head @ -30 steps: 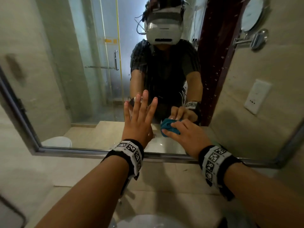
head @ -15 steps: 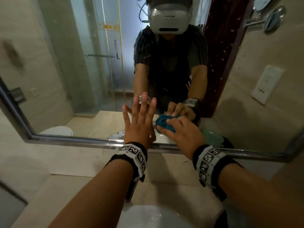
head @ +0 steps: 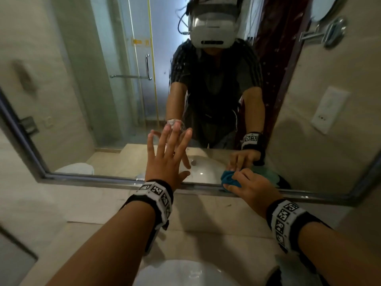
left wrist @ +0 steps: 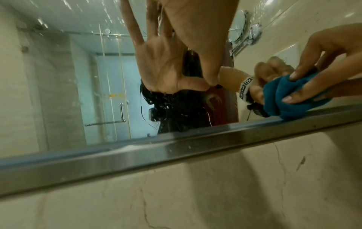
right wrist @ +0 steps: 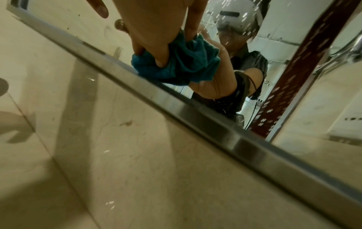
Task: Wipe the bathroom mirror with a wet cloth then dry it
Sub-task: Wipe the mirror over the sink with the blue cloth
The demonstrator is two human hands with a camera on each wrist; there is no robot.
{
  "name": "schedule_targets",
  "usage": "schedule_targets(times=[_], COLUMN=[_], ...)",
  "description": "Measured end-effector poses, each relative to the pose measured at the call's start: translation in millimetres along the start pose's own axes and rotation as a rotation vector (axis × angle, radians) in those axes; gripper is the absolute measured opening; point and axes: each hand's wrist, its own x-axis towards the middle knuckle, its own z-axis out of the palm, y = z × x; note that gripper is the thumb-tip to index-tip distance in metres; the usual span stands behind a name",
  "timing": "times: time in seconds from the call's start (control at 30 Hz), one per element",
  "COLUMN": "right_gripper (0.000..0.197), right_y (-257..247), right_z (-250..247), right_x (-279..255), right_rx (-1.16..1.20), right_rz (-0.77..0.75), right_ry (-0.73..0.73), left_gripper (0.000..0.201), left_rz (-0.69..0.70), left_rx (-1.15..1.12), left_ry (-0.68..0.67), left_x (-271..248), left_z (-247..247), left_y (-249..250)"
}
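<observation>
- Right hand (head: pixel 250 185): fingers curled round a bunched teal cloth (head: pixel 228 179), pressing it to the glass.
- Cloth: wadded under the gripping fingertips (left wrist: pixel 293 75), its lower edge touching the metal frame (left wrist: pixel 176 145) just below the grip.
- Left hand (head: pixel 167 159): fingers straight and spread, flat against the mirror (head: pixel 92 89), holding nothing; beside the grip, apart from it.
- Mirror: water droplets scattered above the grip.
- Basin (head: pixel 181 273): white, below both wrists.

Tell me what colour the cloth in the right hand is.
Teal blue. The cloth shows best in the right wrist view, bunched under the right hand.
</observation>
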Motion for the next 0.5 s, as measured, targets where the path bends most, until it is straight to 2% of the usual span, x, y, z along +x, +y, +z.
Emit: schedule_targets(times=[0.1, 0.2, 0.27, 0.37, 0.43, 0.5], right_gripper=[0.037, 0.057, 0.06, 0.064, 0.072, 0.071], right_y=[18.5, 32.7, 43.0, 68.2, 86.9, 103.5], right_z=[-22.2, -57.1, -84.4, -123.1, -148.9, -177.2], right_x=[13.1, 38.2, 56.9, 85.7, 104.7, 122.5], right_rx=[-0.034, -0.086, -0.101, -0.147, -0.158, -0.134], right_rz=[-0.013, 0.0, 0.021, 0.029, 0.092, 0.183], right_ry=[0.028, -0.02, -0.023, 0.032, 0.054, 0.095], left_gripper=[0.125, 0.122, 0.124, 0.127, 0.128, 0.132], left_rz=[0.007, 0.003, 0.01, 0.016, 0.006, -0.025], left_rx=[0.03, -0.004, -0.015, -0.021, -0.088, -0.162], left_ry=[0.059, 0.154, 0.196, 0.22, 0.19, 0.168], left_x=[8.1, 36.0, 62.0, 103.4, 130.6, 154.5], left_z=[-27.3, -68.1, -101.7, -157.3, -191.8, -223.3], left_y=[-6.9, -9.1, -8.7, -7.4, -6.2, -5.8])
